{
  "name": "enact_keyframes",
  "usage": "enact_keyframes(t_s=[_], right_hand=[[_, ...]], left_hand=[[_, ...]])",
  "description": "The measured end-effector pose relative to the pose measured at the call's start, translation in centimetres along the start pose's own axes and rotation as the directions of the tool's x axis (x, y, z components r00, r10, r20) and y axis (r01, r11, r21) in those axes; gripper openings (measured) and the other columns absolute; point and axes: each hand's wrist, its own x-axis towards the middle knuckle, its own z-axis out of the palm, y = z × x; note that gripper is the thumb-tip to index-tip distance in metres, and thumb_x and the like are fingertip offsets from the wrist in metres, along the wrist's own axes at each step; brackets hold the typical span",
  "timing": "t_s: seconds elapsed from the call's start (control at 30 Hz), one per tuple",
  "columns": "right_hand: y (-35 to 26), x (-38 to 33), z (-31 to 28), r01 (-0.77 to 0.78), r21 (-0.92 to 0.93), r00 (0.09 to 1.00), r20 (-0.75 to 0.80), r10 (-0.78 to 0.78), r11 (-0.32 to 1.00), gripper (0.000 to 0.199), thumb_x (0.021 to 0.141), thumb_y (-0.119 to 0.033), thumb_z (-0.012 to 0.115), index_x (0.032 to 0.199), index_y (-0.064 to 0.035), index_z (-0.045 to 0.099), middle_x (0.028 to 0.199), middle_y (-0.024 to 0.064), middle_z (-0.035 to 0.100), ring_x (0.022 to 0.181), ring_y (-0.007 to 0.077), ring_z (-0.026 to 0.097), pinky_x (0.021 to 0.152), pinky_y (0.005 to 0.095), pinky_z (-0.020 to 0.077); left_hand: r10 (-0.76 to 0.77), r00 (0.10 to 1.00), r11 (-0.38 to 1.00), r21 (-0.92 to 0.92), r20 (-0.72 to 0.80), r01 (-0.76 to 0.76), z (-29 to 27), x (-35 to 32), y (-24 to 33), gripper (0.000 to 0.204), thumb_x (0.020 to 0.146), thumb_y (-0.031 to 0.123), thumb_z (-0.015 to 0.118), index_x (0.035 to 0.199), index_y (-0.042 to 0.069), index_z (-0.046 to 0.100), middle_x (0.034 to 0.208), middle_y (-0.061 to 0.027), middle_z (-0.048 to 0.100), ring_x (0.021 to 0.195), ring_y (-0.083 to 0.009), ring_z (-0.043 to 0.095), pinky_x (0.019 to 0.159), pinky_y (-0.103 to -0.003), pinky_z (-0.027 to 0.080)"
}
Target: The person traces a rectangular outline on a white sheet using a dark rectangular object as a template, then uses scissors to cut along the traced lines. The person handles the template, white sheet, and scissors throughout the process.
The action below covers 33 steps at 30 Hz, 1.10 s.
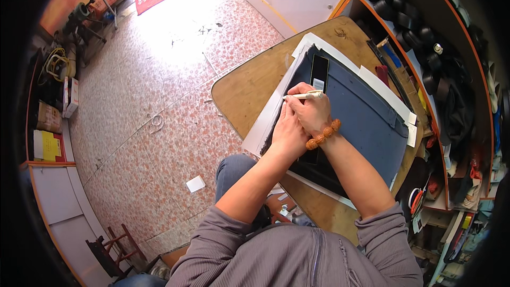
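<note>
My right hand (pixel 314 112) is closed round a white pen (pixel 307 95), its tip pointing left at the left edge of a dark blue sheet of material (pixel 361 122). Close against it, my left hand (pixel 289 132) presses down with its fingers stretched out over that edge. The dark sheet lies on a larger white sheet (pixel 268 119), which shows around its rim. A long black flat strip with a white label (pixel 320 69) lies on the dark sheet, partly hidden under my hands and wrists. An orange beaded bracelet (pixel 323 135) circles my right wrist.
Everything rests on a brown wooden table (pixel 244 87) with rounded corners. Crowded shelves (pixel 435 74) with dark rolls stand on the right. Left are a cabinet (pixel 58 191), a small stool (pixel 114 250) and a machine on legs (pixel 82 21). A white card (pixel 195 184) lies on the patterned floor.
</note>
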Motion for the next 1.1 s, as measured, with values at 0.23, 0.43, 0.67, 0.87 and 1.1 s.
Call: enact_keyframes(t_s=[0.23, 0.43, 0.67, 0.87, 1.1], right_hand=[[-1.1, -0.8, 0.2, 0.115, -0.075, 0.993, -0.021, -0.116, 0.991, 0.010, 0.080, -0.019, 0.063, 0.081, -0.0095, 0.066, 0.080, 0.0095, 0.065, 0.071, 0.0294, 0.065, 0.062, 0.0384, 0.0518], [-1.1, -0.1, -0.1, 0.112, -0.079, 0.993, -0.015, -0.114, 0.991, 0.010, 0.079, -0.018, 0.062, 0.081, -0.0084, 0.065, 0.081, 0.0099, 0.065, 0.071, 0.0296, 0.065, 0.062, 0.0398, 0.0522], [-1.1, 0.8, -0.2, 0.159, -0.151, 0.987, 0.017, -0.158, 0.976, 0.012, 0.078, -0.019, 0.063, 0.080, -0.0079, 0.065, 0.080, 0.0113, 0.066, 0.070, 0.0312, 0.065, 0.062, 0.0412, 0.0526], [-1.6, -0.5, 0.4, 0.202, -0.104, 0.975, 0.120, -0.189, 0.974, 0.012, 0.075, -0.020, 0.062, 0.076, -0.0089, 0.067, 0.075, 0.0119, 0.066, 0.068, 0.0306, 0.066, 0.062, 0.0396, 0.0533], [-2.6, -1.4, -0.1, 0.218, -0.013, 0.967, 0.138, -0.214, 0.976, 0.012, 0.073, -0.019, 0.064, 0.076, -0.0088, 0.068, 0.074, 0.0106, 0.068, 0.070, 0.0285, 0.067, 0.064, 0.0380, 0.0531]], left_hand=[[-0.056, 0.996, 0.992, -0.114, -0.072, 0.047, 0.2, -0.2, -0.1, 0.060, 0.082, 0.027, 0.061, 0.135, 0.003, 0.046, 0.135, -0.0184, 0.049, 0.132, -0.0346, 0.038, 0.115, -0.046, 0.023], [-0.048, 0.996, 0.992, -0.119, -0.071, 0.039, -0.1, -0.3, 0.1, 0.062, 0.086, 0.027, 0.057, 0.141, 0.004, 0.040, 0.141, -0.0178, 0.045, 0.137, -0.0323, 0.034, 0.119, -0.047, 0.016], [0.004, 0.977, 0.993, -0.111, -0.214, -0.029, 0.6, -0.3, -0.1, 0.054, 0.080, 0.025, 0.065, 0.129, 0.005, 0.052, 0.130, -0.0203, 0.054, 0.130, -0.0397, 0.041, 0.109, -0.044, 0.033], [-0.005, 0.991, 0.912, 0.408, 0.132, -0.049, 1.4, 0.4, 0.1, 0.066, 0.090, 0.034, 0.051, 0.146, 0.004, 0.032, 0.150, -0.0180, 0.034, 0.143, -0.0323, 0.024, 0.119, -0.045, 0.013], [0.059, 0.989, 0.820, 0.571, -0.137, 0.030, 3.8, -0.2, -1.5, 0.055, 0.089, 0.031, 0.057, 0.138, 0.006, 0.045, 0.142, -0.0197, 0.043, 0.135, -0.0369, 0.035, 0.113, -0.045, 0.027]])
